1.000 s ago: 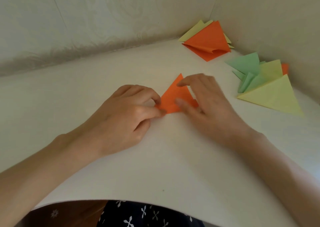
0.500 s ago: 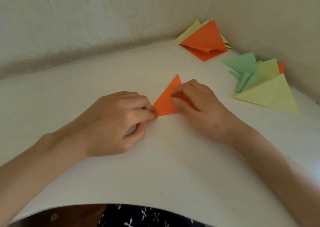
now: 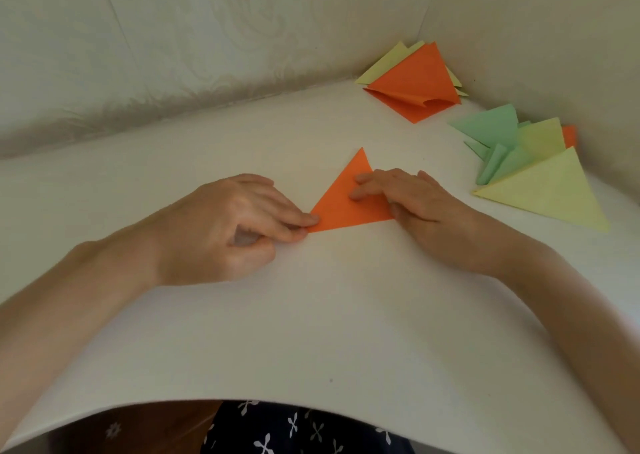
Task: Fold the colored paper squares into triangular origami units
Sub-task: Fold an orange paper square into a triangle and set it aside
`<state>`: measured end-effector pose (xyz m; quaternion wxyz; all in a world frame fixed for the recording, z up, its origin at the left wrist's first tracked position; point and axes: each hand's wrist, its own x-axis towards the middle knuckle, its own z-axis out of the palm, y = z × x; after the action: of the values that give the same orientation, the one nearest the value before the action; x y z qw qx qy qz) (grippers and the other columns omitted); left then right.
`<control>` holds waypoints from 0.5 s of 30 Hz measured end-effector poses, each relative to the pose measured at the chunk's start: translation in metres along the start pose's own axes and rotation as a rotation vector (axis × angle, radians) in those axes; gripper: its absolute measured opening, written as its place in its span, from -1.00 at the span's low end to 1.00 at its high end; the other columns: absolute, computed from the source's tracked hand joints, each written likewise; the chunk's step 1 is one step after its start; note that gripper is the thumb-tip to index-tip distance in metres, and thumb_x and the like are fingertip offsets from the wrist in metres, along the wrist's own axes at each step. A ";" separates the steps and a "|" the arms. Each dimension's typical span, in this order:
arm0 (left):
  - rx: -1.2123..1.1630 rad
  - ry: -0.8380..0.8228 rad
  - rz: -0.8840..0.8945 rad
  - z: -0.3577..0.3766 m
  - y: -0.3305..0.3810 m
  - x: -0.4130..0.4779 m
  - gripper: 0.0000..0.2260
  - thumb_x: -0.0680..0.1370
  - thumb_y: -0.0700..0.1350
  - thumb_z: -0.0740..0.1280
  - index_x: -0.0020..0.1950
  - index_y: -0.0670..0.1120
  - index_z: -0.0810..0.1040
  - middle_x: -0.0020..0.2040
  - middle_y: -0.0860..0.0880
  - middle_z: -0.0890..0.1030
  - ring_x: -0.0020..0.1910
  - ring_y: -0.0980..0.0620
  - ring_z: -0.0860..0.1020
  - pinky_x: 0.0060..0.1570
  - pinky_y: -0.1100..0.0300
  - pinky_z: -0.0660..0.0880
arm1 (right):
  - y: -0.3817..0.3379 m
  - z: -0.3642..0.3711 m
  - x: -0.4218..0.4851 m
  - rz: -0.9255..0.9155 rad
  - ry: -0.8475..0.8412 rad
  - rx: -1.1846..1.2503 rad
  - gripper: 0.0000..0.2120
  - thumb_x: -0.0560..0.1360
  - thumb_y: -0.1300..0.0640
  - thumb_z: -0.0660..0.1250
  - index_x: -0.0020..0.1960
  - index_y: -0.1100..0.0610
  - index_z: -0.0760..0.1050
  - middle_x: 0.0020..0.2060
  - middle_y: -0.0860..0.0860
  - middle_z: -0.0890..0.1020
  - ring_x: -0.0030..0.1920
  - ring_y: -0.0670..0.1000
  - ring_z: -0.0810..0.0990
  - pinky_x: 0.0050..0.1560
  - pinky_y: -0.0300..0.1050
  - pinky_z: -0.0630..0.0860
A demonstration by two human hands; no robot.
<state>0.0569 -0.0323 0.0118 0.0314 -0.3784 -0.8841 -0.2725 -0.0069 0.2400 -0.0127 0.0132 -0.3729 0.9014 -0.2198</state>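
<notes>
An orange paper triangle (image 3: 341, 207) lies flat on the white table (image 3: 311, 322), its apex pointing away from me. My left hand (image 3: 235, 225) is at the triangle's left corner, where its index fingertip and thumb pinch the tip. My right hand (image 3: 415, 200) rests on the triangle's right half, with straight fingers pressing the paper down. The right corner of the triangle is hidden under that hand.
A stack of orange and yellow paper squares (image 3: 415, 83) sits in the far right corner by the walls. A pile of folded green and yellow triangles (image 3: 512, 148), with a large yellow triangle (image 3: 547, 194) in front, lies at the right. The table's front edge curves near my body.
My right hand has moved to the right and flattened its fingers on the paper, so more of the orange triangle shows. My left hand has stayed at the left corner.
</notes>
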 end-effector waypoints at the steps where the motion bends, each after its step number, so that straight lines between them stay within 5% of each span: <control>1: -0.062 -0.025 -0.014 -0.002 -0.003 -0.001 -0.64 0.41 -0.07 0.16 0.13 0.05 0.60 0.26 0.26 0.48 0.22 0.27 0.47 0.34 0.28 0.17 | 0.004 0.002 0.000 -0.014 -0.009 -0.008 -0.53 0.58 0.32 0.03 0.39 -0.02 0.37 0.33 -0.10 0.43 0.38 -0.03 0.31 0.43 0.05 0.09; 3: -0.167 -0.073 -0.053 -0.004 -0.009 -0.004 -0.59 0.42 -0.05 0.17 0.25 0.18 0.45 0.28 0.37 0.40 0.32 0.29 0.39 0.36 0.37 0.13 | 0.008 0.003 -0.001 -0.032 -0.020 -0.026 -0.52 0.58 0.32 0.03 0.41 -0.03 0.34 0.36 -0.12 0.41 0.40 -0.04 0.28 0.45 0.05 0.06; 7: -0.430 -0.034 -0.188 -0.006 -0.013 -0.007 -0.67 0.41 -0.05 0.21 0.10 0.19 0.60 0.14 0.19 0.61 0.33 0.16 0.44 0.32 0.29 0.29 | -0.003 -0.006 -0.001 0.036 -0.005 0.110 -0.62 0.62 0.19 0.05 0.35 -0.08 0.41 0.32 -0.17 0.43 0.38 -0.13 0.28 0.47 0.05 0.03; 11: -0.431 0.308 -0.366 -0.005 -0.003 0.001 -0.72 0.41 -0.14 0.19 -0.08 0.03 0.69 0.00 0.19 0.67 0.11 0.23 0.57 0.12 0.42 0.39 | -0.028 -0.013 -0.002 -0.013 0.054 0.028 -0.71 0.50 -0.09 0.21 0.16 -0.04 0.54 0.25 -0.13 0.45 0.34 -0.13 0.29 0.41 -0.08 -0.03; 15: -0.431 0.450 -0.428 0.000 0.003 0.011 -0.83 0.48 -0.21 0.22 -0.10 -0.06 0.60 -0.09 0.07 0.67 -0.10 0.15 0.63 -0.04 0.33 0.45 | -0.037 -0.006 0.003 -0.173 0.185 -0.004 -0.84 0.45 0.04 0.29 -0.09 0.12 0.55 0.08 0.01 0.57 0.18 -0.05 0.42 0.33 -0.17 0.14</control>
<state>0.0513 -0.0233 0.0164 0.0867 -0.1138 -0.8364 -0.5291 0.0143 0.2171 0.0077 -0.0897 -0.4275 0.8636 -0.2518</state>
